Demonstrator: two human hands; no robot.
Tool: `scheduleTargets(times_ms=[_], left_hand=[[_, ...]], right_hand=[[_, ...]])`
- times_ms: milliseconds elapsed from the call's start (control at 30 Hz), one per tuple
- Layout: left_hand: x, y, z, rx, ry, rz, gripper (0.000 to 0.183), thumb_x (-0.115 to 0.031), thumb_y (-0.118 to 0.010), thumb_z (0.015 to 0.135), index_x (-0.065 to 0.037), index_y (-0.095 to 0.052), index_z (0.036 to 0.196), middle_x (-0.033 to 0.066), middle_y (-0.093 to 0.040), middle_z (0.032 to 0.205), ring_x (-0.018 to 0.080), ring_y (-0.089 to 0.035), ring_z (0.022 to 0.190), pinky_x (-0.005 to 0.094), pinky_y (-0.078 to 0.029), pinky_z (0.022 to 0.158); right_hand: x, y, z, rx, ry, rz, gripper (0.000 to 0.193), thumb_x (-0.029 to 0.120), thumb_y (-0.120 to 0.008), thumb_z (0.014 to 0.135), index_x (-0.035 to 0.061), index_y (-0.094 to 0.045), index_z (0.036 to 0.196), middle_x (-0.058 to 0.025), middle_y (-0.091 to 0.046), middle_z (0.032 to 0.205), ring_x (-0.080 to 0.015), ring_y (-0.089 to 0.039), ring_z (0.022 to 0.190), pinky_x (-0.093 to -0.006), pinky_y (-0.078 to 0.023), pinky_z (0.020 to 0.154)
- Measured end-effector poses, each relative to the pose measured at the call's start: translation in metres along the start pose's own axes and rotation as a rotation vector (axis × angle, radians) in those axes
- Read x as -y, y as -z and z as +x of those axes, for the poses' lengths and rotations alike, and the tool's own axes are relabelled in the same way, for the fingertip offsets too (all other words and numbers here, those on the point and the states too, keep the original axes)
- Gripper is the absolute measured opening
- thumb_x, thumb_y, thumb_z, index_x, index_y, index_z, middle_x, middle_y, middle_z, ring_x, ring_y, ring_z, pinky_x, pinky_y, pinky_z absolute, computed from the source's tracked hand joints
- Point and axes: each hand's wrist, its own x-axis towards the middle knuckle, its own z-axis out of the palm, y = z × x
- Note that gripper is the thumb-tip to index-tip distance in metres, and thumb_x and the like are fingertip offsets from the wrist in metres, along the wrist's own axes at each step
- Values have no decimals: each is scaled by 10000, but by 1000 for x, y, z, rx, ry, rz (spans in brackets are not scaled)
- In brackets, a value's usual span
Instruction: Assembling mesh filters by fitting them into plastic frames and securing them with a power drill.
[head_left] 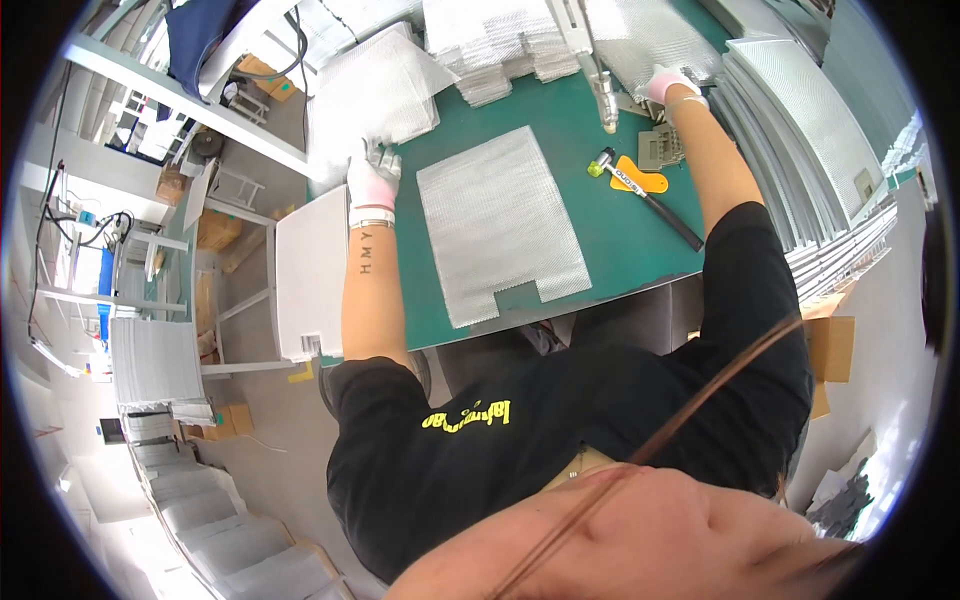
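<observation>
My left hand (375,178), in a pink and white glove, is beside the near edge of a silvery mesh sheet pile (375,85) at the far left. Its fingers are apart and hold nothing I can see. At the far right, my right hand (675,88), gloved alike, rests by the near edge of other silvery sheets (650,45). Its fingers look stretched over them, though their tips blend with the sheet. Between my arms, a mesh sheet (505,220) with a notch in its near edge lies flat on the green tabletop (610,235).
A black-handled hammer (655,205) lies over a yellow-orange scraper (640,178), near a grey metal block (660,148). A metal arm (590,65) reaches down over the table. Sheets stand stacked at right (800,140); a white panel (312,270) lies left.
</observation>
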Motion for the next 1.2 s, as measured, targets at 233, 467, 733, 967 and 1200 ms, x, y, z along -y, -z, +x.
scheduleTargets(times_ms=[233,467,733,967,1200], left_hand=[[-36,3,46,83,-174,666,720,-606,-632,899,-156,-461,1434,108,-498,1390,323,-505,1236,502,-328,1113],[-18,23,-8,57,153,678,991,-577,-556,958,12,-71,1591,264,-188,1627,439,-268,1474,539,-251,1193],[-12,49,-30,209,310,824,806,-395,-591,997,32,-197,1556,261,-344,1565,419,-411,1397,495,-377,1133],[-28,85,-27,448,239,1011,707,-324,-629,990,3,-305,1526,201,-418,1536,352,-478,1352,463,-404,1125],[11,61,-42,467,9,274,836,-485,-644,954,-83,-223,1555,181,-268,1592,405,-335,1412,529,-300,1183]], right_hand=[[15,8,-11,106,-27,74,573,479,-628,868,96,-670,1292,-180,-650,1318,-351,-625,1221,-438,-494,1023],[1,11,0,128,40,-4,553,446,-643,853,111,-668,1293,-165,-652,1320,-347,-635,1203,-435,-495,1022],[-4,45,16,-510,142,402,750,517,-702,877,-64,-549,1326,-259,-691,1160,-379,-658,1105,-424,-498,966],[16,46,-7,60,289,-274,697,549,-623,864,6,-613,1302,-246,-627,1301,-370,-617,1207,-432,-496,1013],[-46,54,51,-270,-29,548,689,583,-610,887,11,-658,1268,-214,-636,1321,-373,-584,1249,-432,-446,1052]])
